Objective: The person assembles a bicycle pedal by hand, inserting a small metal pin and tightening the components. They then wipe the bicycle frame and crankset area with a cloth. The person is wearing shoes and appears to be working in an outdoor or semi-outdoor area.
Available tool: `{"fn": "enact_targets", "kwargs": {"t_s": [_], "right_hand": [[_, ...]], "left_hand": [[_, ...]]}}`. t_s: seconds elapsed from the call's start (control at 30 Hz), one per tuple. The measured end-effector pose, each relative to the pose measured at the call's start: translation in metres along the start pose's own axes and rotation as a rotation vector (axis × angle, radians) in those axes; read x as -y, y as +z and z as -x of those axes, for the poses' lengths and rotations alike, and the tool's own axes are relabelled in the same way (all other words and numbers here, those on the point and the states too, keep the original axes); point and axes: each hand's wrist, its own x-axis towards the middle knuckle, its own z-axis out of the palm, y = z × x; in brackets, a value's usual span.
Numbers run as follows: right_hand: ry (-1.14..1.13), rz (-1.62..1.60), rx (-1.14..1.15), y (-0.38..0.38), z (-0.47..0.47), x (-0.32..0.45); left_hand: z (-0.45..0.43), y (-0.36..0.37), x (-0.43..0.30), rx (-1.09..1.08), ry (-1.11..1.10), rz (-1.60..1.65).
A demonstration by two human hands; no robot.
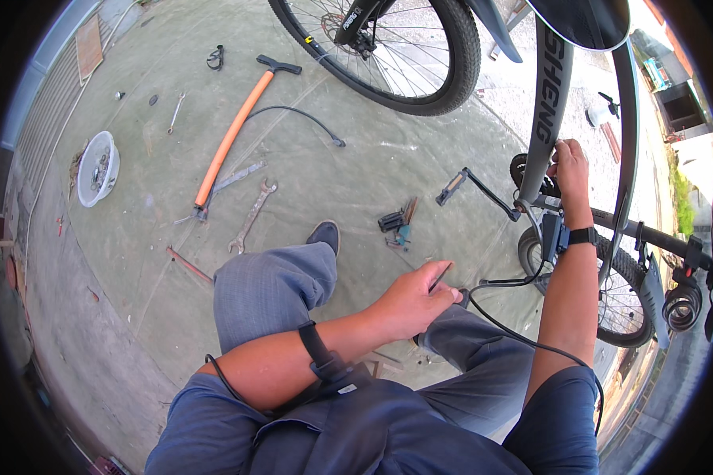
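Observation:
A bicycle with a dark frame (551, 101) stands at the right, its knobbly front wheel (463, 71) at the top. My right hand (570, 169) is at the frame's lower tube, just above the chainring (520, 169); its fingertips are partly hidden, so I cannot tell whether they grip anything. A crank arm with a pedal (451, 187) sticks out to the left of the frame. My left hand (422, 300) is in front of my body, closed around a small thin dark object (440, 277) that I cannot identify further.
On the green ground sheet lie an orange-barrelled floor pump (234, 136), a large open-ended wrench (254, 217), a smaller wrench (177, 113), a red bar (189, 265) and a folding multi-tool (391, 221). A white plastic basin (114, 163) holding small metal parts is at the left.

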Motion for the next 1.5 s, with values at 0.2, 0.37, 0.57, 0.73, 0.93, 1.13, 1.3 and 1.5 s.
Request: {"fn": "enact_targets", "kwargs": {"t_s": [0.2,0.37,0.57,0.73,0.93,1.13,1.3,1.5], "right_hand": [[0.086,0.004,0.062,-0.0024,0.0002,0.0037],[0.030,0.033,0.026,0.0000,-0.0004,0.0008],[0.089,0.058,0.079,-0.0032,-0.0021,0.0020],[0.023,0.065,0.024,-0.0029,0.0001,0.0047],[0.061,0.065,0.072,-0.0051,-0.0021,0.0030],[0.027,0.045,0.056,-0.0021,-0.0023,0.0006],[0.074,0.059,0.066,-0.0032,-0.0016,0.0048],[0.056,0.033,0.063,-0.0026,-0.0006,0.0055]], "left_hand": [[-0.0009,-0.0001,0.0006,-0.009,0.005,-0.029],[-0.0011,0.0006,0.0014,-0.008,-0.016,0.015],[-0.0023,0.0002,0.0014,-0.018,-0.001,0.056],[-0.0021,0.0001,0.0014,-0.013,0.000,0.053],[-0.0007,-0.0002,-0.0019,-0.013,-0.012,-0.008],[0.0011,-0.0003,-0.0042,-0.008,-0.024,-0.040],[0.0007,-0.0005,-0.0025,-0.029,0.029,0.009],[0.0005,-0.0011,-0.0017,-0.034,0.057,-0.038]]}}
